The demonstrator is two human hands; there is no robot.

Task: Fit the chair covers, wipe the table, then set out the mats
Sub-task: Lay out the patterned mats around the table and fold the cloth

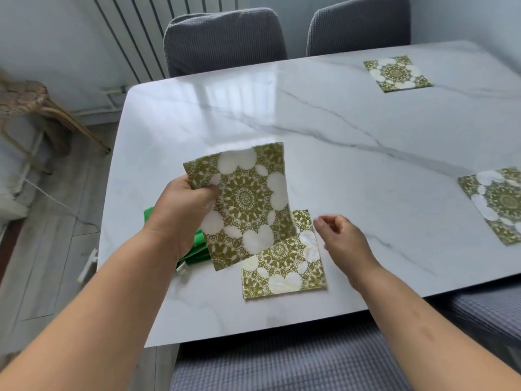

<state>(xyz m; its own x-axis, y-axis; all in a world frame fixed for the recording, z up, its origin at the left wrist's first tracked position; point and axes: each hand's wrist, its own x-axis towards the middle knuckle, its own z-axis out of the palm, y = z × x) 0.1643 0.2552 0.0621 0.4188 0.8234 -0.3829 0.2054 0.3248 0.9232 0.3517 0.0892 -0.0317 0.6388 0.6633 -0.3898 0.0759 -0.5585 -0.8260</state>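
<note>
White radiator [135, 32], pale wall, grey plank floor [48, 249].

The left hand [186, 204] pinches a green-patterned mat [245, 204] above the marble bench [324, 131]; the right hand [342, 241] hovers loosely curled beside another mat [284, 266] lying at six o'clock.

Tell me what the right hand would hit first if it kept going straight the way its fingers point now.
The right hand points leftward, fingers loosely curled. Going straight on, it would probably first meet the held mat in the left hand, near its lower right edge. Depth is unclear; it might pass just above the mat lying on the table.
</note>
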